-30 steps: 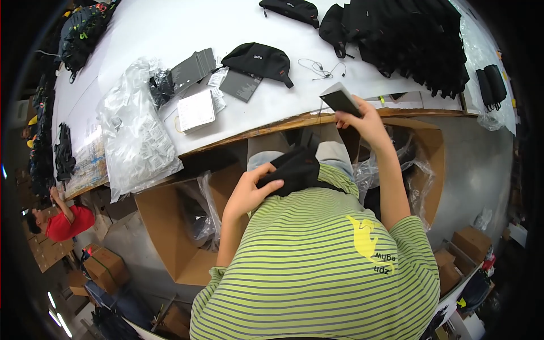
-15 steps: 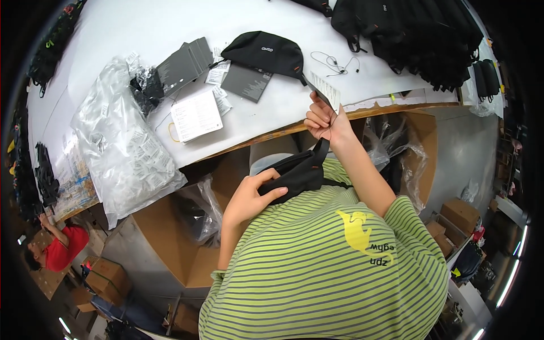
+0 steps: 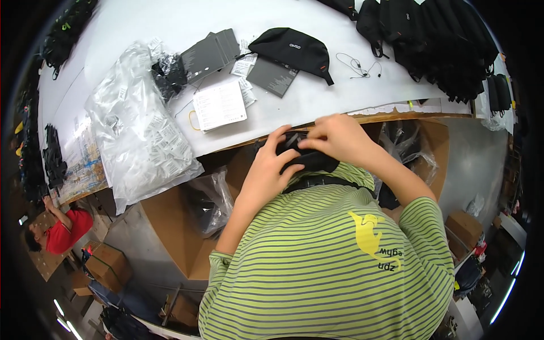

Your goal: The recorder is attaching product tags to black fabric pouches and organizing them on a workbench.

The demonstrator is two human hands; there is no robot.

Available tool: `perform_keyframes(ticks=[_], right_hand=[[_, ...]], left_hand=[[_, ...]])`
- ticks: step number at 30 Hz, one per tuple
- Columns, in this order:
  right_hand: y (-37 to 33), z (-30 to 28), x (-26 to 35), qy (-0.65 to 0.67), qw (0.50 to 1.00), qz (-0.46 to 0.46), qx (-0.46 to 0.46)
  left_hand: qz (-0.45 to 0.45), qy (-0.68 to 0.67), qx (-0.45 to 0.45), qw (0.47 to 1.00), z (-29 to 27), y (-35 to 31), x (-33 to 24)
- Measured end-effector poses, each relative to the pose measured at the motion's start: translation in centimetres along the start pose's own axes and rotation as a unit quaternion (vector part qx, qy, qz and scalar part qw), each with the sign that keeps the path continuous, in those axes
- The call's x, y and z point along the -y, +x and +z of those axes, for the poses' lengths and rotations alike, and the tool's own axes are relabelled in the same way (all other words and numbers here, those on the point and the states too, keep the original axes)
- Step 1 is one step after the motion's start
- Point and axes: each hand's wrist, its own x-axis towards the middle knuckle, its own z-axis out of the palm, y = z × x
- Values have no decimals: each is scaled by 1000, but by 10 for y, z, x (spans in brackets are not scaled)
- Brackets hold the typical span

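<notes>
Against my striped shirt, at the table's front edge, is a black waist bag (image 3: 318,162) with a strap. My left hand (image 3: 271,165) is closed around its left side, the fingers holding the upper edge. Over the bag's opening, my right hand (image 3: 341,139) has thumb and fingers pinched together; what they hold is hidden. A small patch of grey lining or plastic shows between the hands. The hang tag seen earlier is out of sight. On the table beyond lies a finished-looking black waist bag (image 3: 290,51), partly over a dark grey card (image 3: 273,77).
White cards (image 3: 220,106) and dark grey cards (image 3: 211,55) lie left of centre, near a clear plastic bag (image 3: 148,133) of labels. Thin black cords (image 3: 358,66) lie to the right. Black bags (image 3: 433,48) are piled far right. Cardboard boxes (image 3: 173,226) stand below the table edge.
My right hand has come down from above the table to the bag, and the tag and cord it held no longer show. My left hand and the bag have moved up toward the table edge.
</notes>
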Motion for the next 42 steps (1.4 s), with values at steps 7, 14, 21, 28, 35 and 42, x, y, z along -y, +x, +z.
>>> perform_keyframes(ticks=[7,14,21,28,35,42], right_hand=[[-26,-4,4,88,981,84,152],[-50,-2,-19,106,982,102,116],[-66,-11,-14,81,990,110,45],[-64,-14,-28,-59,977,-64,-194],[-47,-30,-6,-98,968,-94,-213],[-36,-18,5,43,934,-116,-334]], left_hand=[[109,68,170,977,-2,17,7],[-11,115,-155,981,-51,130,53],[-60,417,-155,894,-72,170,94],[38,38,-299,953,-63,134,25],[256,246,-117,928,-28,73,-32],[79,-569,-181,799,20,59,10]])
